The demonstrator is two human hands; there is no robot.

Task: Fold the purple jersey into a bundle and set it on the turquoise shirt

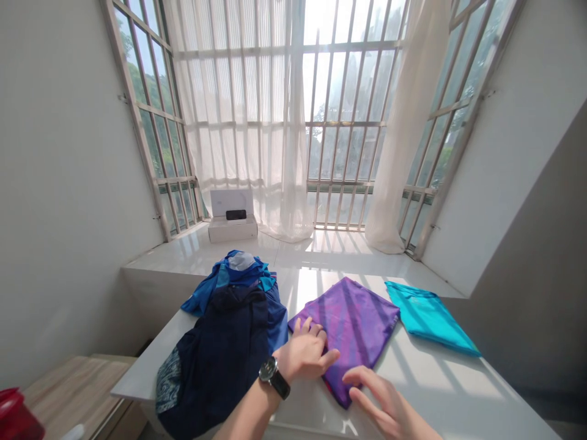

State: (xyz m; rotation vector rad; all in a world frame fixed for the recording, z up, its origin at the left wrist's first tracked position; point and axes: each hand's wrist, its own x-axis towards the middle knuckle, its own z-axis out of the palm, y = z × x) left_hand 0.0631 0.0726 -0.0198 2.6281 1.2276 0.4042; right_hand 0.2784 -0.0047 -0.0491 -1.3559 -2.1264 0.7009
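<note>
A folded purple garment with pinkish streaks lies turned at an angle on the white table. My left hand, with a black watch on its wrist, rests flat on the garment's left side, fingers spread. At the garment's near corner is my right hand, its fingers bent and its thumb apart; it appears to hold nothing. Left of my left hand, a dark navy garment lies loosely over blue clothes. A folded turquoise garment lies to the right of the purple one.
The white table adjoins a window ledge. On the ledge stands a white box with a black phone leaning on it. Sheer curtains hang before barred windows. At lower left are a wooden surface and a red object.
</note>
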